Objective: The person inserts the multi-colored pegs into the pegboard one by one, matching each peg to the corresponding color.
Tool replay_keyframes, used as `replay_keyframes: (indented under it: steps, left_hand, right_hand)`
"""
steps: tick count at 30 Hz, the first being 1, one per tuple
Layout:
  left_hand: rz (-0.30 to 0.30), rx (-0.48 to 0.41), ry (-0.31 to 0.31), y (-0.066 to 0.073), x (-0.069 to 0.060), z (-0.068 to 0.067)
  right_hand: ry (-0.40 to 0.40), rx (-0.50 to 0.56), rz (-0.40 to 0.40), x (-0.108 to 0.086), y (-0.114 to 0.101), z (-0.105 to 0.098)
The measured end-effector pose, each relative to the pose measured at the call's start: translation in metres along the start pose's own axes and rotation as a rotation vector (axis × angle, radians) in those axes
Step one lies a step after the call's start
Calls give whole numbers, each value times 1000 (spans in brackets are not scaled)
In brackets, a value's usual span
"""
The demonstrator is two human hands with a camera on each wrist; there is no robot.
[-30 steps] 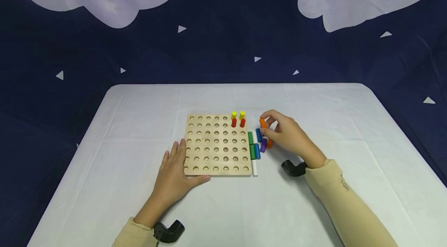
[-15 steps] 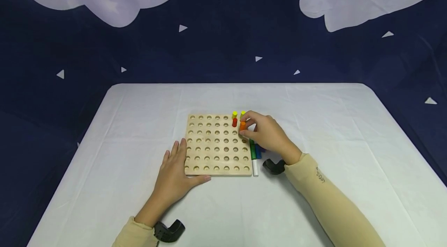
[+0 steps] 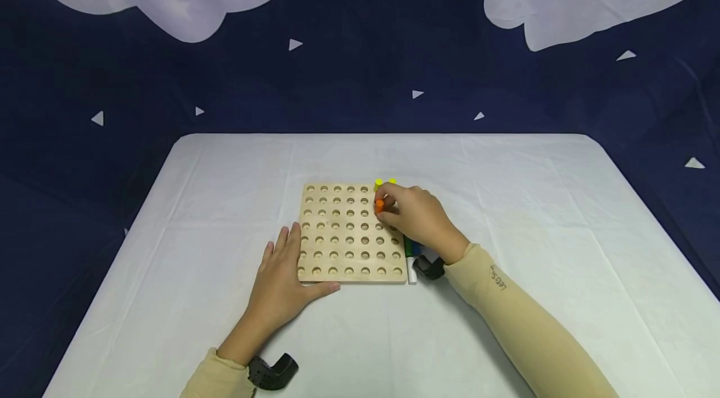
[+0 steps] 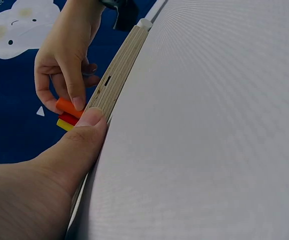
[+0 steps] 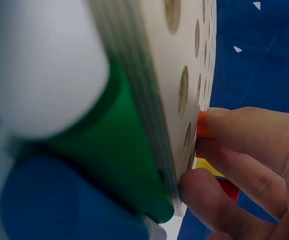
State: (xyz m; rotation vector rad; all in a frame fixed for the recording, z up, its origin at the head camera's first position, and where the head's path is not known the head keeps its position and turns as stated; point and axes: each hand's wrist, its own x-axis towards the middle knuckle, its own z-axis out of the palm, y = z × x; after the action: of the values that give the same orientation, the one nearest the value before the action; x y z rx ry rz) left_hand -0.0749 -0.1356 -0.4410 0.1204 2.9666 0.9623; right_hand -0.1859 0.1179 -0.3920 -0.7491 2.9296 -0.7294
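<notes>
A pale wooden pegboard with rows of round holes lies on the table. My left hand rests against its near left corner, fingers straight along the left side and thumb on the front edge. My right hand pinches an upright orange peg over the board's right part, just in front of the standing pegs. Whether the peg's lower end is in a hole cannot be made out. Two yellow pegs stand in the back row. A red peg shows beside the orange one in the left wrist view.
Along the board's right edge lie a green peg, a blue peg and a white peg. The right hand and wrist hide other loose pegs there. White cloth covers the table, and a dark blue curtain hangs behind.
My right hand has carried the orange peg left from the loose pegs, across the board's rightmost column to the column beside it. My left hand has stayed in place.
</notes>
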Motion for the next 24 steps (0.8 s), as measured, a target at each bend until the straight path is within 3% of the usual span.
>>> replay_keyframes:
  steps: [7, 12, 17, 24]
  left_hand:
    - [3, 4, -2, 0, 0, 0]
    - [8, 2, 2, 0, 0, 1]
    - [16, -3, 7, 0, 0, 1]
    - [12, -4, 4, -1, 0, 2]
  right_hand:
    - [3, -18, -7, -2, 0, 0]
    - [34, 34, 15, -11, 2, -16]
    - [75, 32, 124, -30, 17, -41]
    - [-24, -30, 307, -58, 49, -50]
